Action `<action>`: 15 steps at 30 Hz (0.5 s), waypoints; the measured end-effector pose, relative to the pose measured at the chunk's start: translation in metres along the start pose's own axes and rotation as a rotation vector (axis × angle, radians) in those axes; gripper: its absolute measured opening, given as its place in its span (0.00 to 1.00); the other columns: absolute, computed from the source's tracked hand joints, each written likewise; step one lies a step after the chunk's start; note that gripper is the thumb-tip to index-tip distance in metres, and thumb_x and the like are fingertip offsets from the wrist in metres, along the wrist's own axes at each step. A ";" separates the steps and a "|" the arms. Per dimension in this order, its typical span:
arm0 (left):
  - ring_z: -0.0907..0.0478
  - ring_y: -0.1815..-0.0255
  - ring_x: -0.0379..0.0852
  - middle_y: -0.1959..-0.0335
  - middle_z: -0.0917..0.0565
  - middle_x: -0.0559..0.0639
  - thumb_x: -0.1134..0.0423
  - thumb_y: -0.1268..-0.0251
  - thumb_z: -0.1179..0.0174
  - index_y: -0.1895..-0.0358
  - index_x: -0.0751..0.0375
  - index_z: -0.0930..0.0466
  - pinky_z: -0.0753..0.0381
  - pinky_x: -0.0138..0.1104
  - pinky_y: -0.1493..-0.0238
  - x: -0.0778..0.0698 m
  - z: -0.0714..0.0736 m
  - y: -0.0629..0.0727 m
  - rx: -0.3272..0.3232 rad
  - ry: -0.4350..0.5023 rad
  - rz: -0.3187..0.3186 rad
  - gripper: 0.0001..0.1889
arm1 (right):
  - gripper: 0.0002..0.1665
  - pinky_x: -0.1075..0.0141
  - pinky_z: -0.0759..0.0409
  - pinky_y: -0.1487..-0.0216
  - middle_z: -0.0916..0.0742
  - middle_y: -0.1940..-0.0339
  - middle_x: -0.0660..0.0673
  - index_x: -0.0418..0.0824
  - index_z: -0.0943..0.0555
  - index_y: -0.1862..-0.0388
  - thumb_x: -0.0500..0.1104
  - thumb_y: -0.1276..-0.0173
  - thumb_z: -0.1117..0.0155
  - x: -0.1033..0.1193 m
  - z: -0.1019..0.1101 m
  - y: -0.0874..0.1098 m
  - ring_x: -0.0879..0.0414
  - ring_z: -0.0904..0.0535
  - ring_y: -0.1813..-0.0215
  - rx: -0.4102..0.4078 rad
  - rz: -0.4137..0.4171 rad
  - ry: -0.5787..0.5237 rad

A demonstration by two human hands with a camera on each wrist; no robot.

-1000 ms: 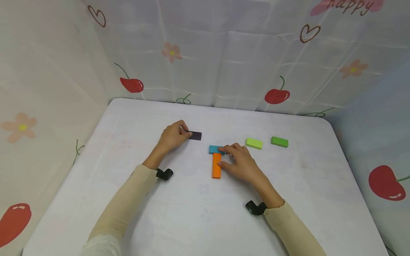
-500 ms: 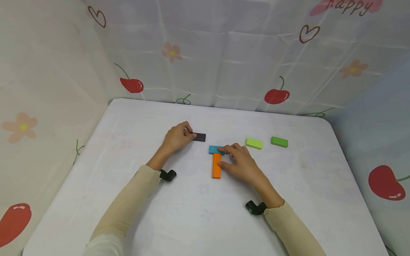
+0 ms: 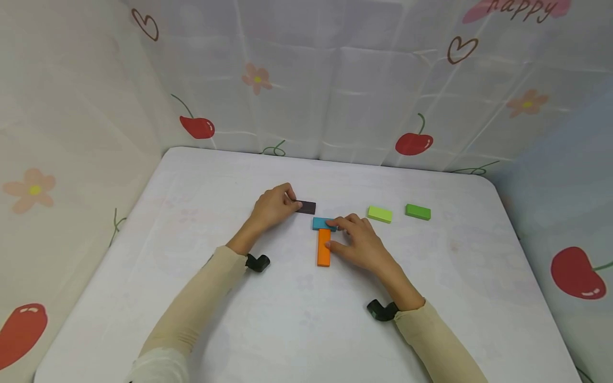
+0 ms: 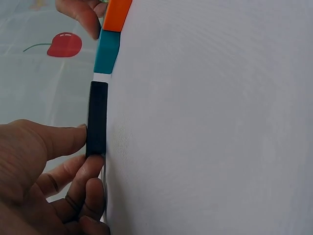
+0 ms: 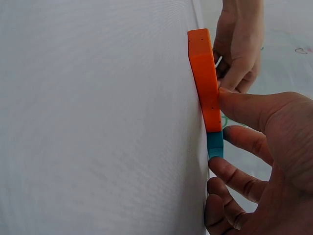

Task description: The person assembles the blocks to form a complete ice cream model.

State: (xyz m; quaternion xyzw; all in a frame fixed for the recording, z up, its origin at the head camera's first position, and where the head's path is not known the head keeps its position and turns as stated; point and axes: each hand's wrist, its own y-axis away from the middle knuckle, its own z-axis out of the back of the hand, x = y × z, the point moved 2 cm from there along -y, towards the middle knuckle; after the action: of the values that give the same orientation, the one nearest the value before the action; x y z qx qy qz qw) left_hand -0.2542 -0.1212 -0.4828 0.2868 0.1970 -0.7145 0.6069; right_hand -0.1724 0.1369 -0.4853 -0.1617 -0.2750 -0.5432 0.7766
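Observation:
My left hand (image 3: 273, 208) pinches the near end of a flat black block (image 4: 97, 117), thumb on one side and fingers at its end. The block lies just beyond a blue block (image 3: 320, 223), with a narrow gap between them in the left wrist view. An orange block (image 3: 323, 250) meets the blue one end-on, making a T shape. With fingers spread, my right hand (image 3: 361, 243) rests at these two: the thumb (image 5: 244, 106) touches the orange block's side, while the forefinger and middle finger reach the blue block.
A lime green block (image 3: 380, 214) and a darker green block (image 3: 418, 212) lie to the right, beyond my right hand. All the blocks are on a white-covered table (image 3: 297, 330). Printed curtains (image 3: 330, 96) stand along its back and sides.
My left hand has moved right and slightly nearer, sliding the black block towards the blue one. The right hand, the blue block and the orange block have stayed in place.

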 end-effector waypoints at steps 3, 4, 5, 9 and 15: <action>0.19 0.68 0.48 0.68 0.10 0.51 0.50 0.26 0.31 0.55 0.53 0.19 0.26 0.38 0.64 -0.003 -0.003 0.000 0.004 0.000 -0.008 0.12 | 0.30 0.55 0.23 0.49 0.16 0.43 0.46 0.58 0.17 0.30 0.56 0.29 0.24 0.000 0.000 0.000 0.48 0.26 0.44 0.000 0.000 -0.004; 0.18 0.68 0.48 0.68 0.10 0.50 0.50 0.26 0.31 0.55 0.53 0.19 0.26 0.38 0.64 -0.004 -0.003 0.000 0.007 0.000 -0.011 0.12 | 0.29 0.55 0.23 0.48 0.16 0.43 0.45 0.58 0.17 0.30 0.56 0.29 0.24 0.000 0.000 0.000 0.48 0.26 0.44 -0.002 0.000 -0.005; 0.18 0.68 0.48 0.67 0.10 0.50 0.50 0.26 0.31 0.55 0.53 0.19 0.26 0.38 0.64 -0.005 -0.004 0.000 0.010 -0.002 -0.013 0.12 | 0.29 0.55 0.23 0.48 0.16 0.43 0.46 0.59 0.17 0.30 0.56 0.30 0.24 0.000 0.000 0.000 0.48 0.27 0.44 -0.002 0.000 -0.006; 0.19 0.68 0.47 0.68 0.09 0.49 0.50 0.26 0.31 0.54 0.53 0.19 0.27 0.37 0.64 -0.008 -0.007 0.000 0.019 -0.006 -0.013 0.12 | 0.29 0.55 0.23 0.48 0.16 0.43 0.46 0.59 0.17 0.30 0.56 0.30 0.23 -0.001 -0.001 -0.001 0.48 0.26 0.44 -0.006 -0.001 -0.007; 0.20 0.70 0.46 0.68 0.10 0.49 0.50 0.26 0.31 0.55 0.54 0.19 0.27 0.36 0.66 -0.012 -0.011 -0.001 0.016 -0.009 -0.011 0.12 | 0.29 0.55 0.23 0.48 0.16 0.44 0.46 0.60 0.17 0.31 0.57 0.30 0.23 -0.001 -0.002 -0.001 0.48 0.26 0.43 -0.006 -0.009 -0.003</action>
State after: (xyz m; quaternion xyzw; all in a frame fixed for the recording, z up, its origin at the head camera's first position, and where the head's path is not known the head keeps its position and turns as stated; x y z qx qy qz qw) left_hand -0.2524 -0.1054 -0.4835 0.2874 0.1903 -0.7205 0.6018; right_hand -0.1733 0.1365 -0.4874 -0.1637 -0.2752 -0.5472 0.7733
